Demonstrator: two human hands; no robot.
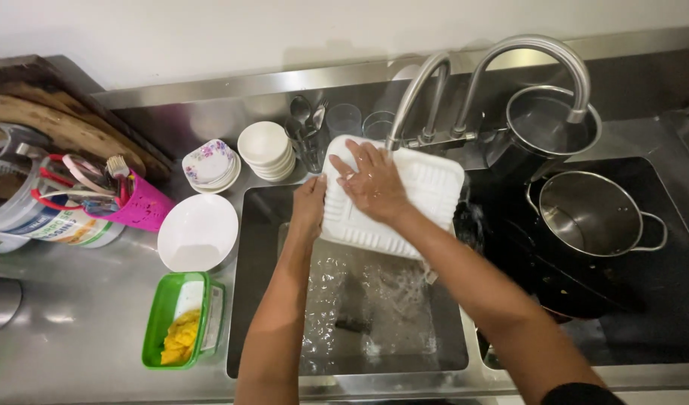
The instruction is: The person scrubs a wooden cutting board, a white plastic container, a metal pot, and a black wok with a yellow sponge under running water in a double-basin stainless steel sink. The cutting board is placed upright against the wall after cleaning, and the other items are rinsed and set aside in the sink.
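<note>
**Tray under the tap, both hands on it**

Clutter at far left of the steel table (82,315): a tub with a pink holder (138,202) of brushes and tools, handles up for easy reach. Below it, a green soap box (181,320) with a yellow sponge, lid open, near the basin. Beside that, a wide white bowl (198,231). Behind, a stack of flowered saucers (211,165) and a stack of small white bowls (266,150), nested, likely to save room. Cutlery stands upright just right of them.

Left hand (310,204): fingers curled over the left edge of the white ribbed tray (404,202), gripping it to keep it tilted over the left sink (247,300). The tray sits above that basin, under the nearer tap (419,86), so run-off falls into the wet, splashed basin below.

Right hand (373,180): fingers spread, palm pressed flat on the tray's upper face, apparently rubbing it; it grips nothing.

Further right, a second tap arches over a dark pot (543,124). In the right sink, a steel pot (596,214) rests tilted on dark pans, mouth open.
</note>
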